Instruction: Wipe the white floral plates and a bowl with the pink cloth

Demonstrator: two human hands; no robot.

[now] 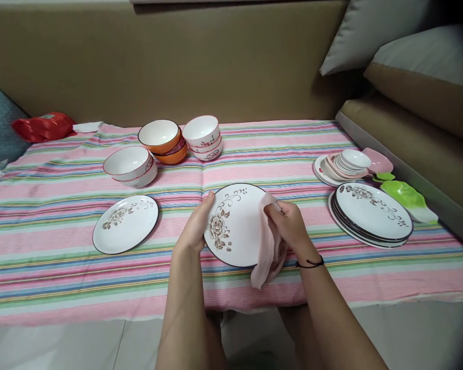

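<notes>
Our left hand [195, 227] grips a flowered plate [239, 226]; our right hand [292, 224] clutches pink cloth [267, 254] over its rim.

A: How's the light?
B: Moderate and soft, fairly even over the striped sheet [254, 172], whose colours stay distinct.
A: Shadows?
B: Mostly faint. One darker patch lies on the sofa back [235, 67] beside the pillow [370, 36], and the floor [61, 352] is dim between the legs [214, 334].
A: Glare?
B: A pale sheen at the floor's lower left, plus small highlights on the red bag [44, 127].
A: Sharpness?
B: The held plate's [239, 234] flower print reads clearly; the rag's [268, 246] folds look slightly soft.
A: Edges?
B: Black shading at the right corners, with wide-angle stretching outward.
</notes>
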